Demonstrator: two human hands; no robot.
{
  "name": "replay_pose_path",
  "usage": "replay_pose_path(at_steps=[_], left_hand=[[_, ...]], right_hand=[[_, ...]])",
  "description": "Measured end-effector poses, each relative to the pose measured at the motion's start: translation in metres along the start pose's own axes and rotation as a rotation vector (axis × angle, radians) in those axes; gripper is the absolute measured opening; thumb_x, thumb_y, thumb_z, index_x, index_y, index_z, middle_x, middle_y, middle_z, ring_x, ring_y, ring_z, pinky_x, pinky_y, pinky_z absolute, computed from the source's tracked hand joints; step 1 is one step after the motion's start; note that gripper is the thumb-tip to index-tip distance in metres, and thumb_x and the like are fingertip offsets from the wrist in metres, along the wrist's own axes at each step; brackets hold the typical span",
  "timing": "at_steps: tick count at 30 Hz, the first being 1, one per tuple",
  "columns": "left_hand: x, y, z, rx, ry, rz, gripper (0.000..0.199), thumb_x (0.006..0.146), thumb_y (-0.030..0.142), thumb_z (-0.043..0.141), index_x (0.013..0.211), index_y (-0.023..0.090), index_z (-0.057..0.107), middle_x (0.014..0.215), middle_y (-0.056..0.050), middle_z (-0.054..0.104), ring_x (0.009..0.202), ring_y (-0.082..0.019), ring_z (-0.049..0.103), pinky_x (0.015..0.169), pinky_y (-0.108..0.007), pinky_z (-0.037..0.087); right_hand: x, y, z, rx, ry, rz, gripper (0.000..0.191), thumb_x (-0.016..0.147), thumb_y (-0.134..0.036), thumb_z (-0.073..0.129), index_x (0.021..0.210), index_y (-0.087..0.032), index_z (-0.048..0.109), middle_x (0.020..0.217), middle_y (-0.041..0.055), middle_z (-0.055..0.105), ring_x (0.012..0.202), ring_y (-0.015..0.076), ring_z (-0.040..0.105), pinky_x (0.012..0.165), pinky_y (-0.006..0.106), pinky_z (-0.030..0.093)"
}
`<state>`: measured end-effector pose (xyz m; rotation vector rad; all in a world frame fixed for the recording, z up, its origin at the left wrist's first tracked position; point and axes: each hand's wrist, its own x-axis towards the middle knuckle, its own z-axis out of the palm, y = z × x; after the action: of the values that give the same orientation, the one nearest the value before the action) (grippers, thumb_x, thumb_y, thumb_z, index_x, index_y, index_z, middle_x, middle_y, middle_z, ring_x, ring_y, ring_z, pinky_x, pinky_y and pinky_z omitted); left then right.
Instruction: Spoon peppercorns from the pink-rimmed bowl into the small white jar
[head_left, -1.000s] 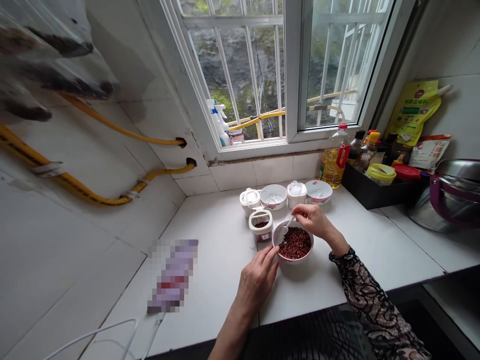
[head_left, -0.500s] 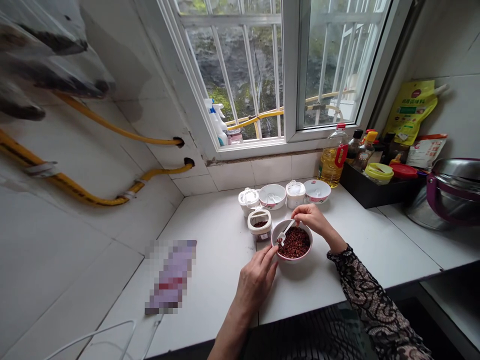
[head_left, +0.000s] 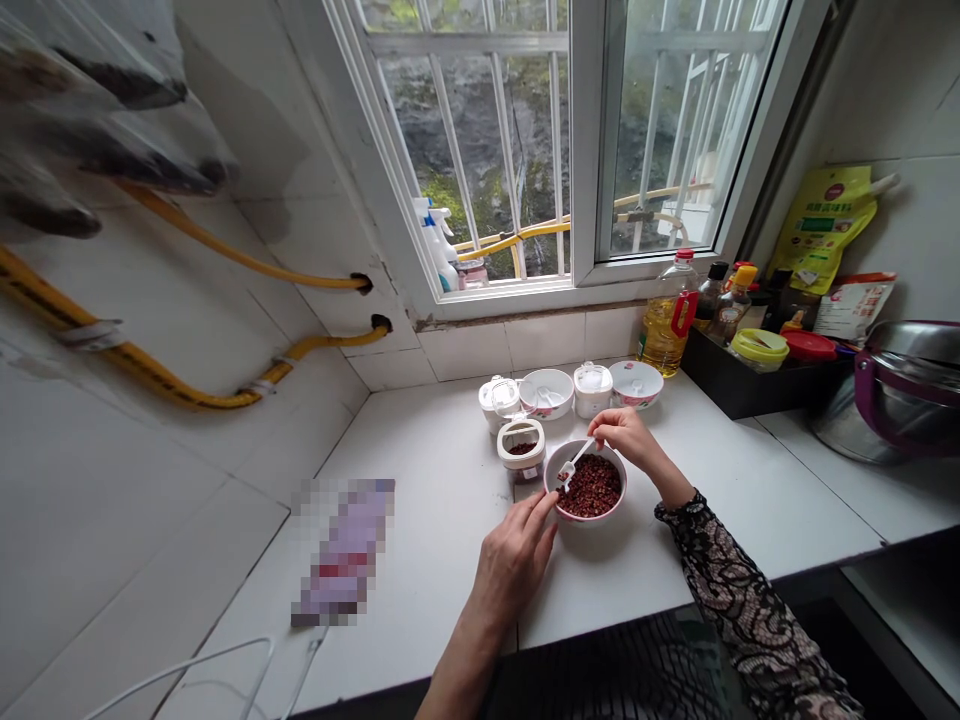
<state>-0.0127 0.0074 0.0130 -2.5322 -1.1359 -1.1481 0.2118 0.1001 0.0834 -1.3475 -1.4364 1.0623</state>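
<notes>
A small white spoon (head_left: 577,460) is pinched by its handle in my right hand (head_left: 627,440), above the far right rim of a white bowl (head_left: 553,468). Dark red peppercorns (head_left: 594,488) fill much of that bowl, and the spoon's scoop hangs over their left side with a few grains on it. My left hand (head_left: 517,550) grips the near left rim, its fingertips close to the scoop. Just behind the bowl, to the left, stands an open seasoning jar (head_left: 523,462) with similar dark grains inside.
Two lidded white jars (head_left: 499,400) (head_left: 592,390) and two white bowls (head_left: 546,410) (head_left: 636,398) line the back. An oil bottle (head_left: 664,345) stands beside a black condiment box (head_left: 731,385). At the right sits a metal pot (head_left: 840,420); a blurred purple object (head_left: 345,555) lies left.
The spoon has shifted slightly over the peppercorns, with its scoop a little higher. My left hand stays on the bowl, and the camera view has moved slightly.
</notes>
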Motion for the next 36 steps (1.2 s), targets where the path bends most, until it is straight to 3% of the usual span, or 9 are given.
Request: replay_pose_path(at_steps=[16, 26, 31, 36], left_hand=[[0.000, 0.000, 0.000, -0.006, 0.004, 0.000, 0.034, 0.096, 0.015, 0.046, 0.129, 0.018, 0.051, 0.113, -0.011, 0.069, 0.101, -0.021, 0.069, 0.082, -0.030, 0.059], [0.000, 0.000, 0.000, -0.009, -0.007, -0.013, 0.039, 0.093, 0.014, 0.048, 0.132, 0.020, 0.049, 0.114, -0.010, 0.069, 0.102, -0.021, 0.069, 0.081, -0.030, 0.059], [0.000, 0.000, 0.000, -0.011, 0.003, -0.005, 0.037, 0.095, 0.015, 0.047, 0.131, 0.020, 0.049, 0.113, -0.011, 0.069, 0.102, -0.021, 0.068, 0.081, -0.030, 0.059], [0.000, 0.000, 0.000, -0.015, -0.007, -0.013, 0.037, 0.095, 0.015, 0.046, 0.131, 0.020, 0.049, 0.113, -0.011, 0.069, 0.103, -0.021, 0.068, 0.084, -0.031, 0.059]], right_hand=[[0.001, 0.003, -0.001, -0.081, 0.049, -0.007, 0.017, 0.056, -0.019, 0.051, 0.054, -0.018, 0.068, 0.042, -0.0018, 0.059, 0.048, 0.0123, 0.050, 0.049, 0.022, 0.036], [0.005, 0.003, -0.002, 0.155, 0.021, 0.003, 0.013, 0.054, -0.020, 0.056, 0.056, -0.016, 0.069, 0.043, -0.0005, 0.060, 0.043, 0.0105, 0.046, 0.044, 0.022, 0.034], [0.004, -0.005, 0.007, 0.244, 0.110, -0.136, 0.014, 0.062, -0.027, 0.063, 0.067, -0.016, 0.070, 0.051, 0.0006, 0.064, 0.048, 0.0121, 0.053, 0.048, 0.025, 0.042], [-0.008, -0.014, 0.030, 0.105, 0.281, -0.460, 0.017, 0.081, -0.030, 0.059, 0.084, -0.018, 0.070, 0.070, 0.0038, 0.070, 0.065, 0.0169, 0.064, 0.065, 0.031, 0.052]])
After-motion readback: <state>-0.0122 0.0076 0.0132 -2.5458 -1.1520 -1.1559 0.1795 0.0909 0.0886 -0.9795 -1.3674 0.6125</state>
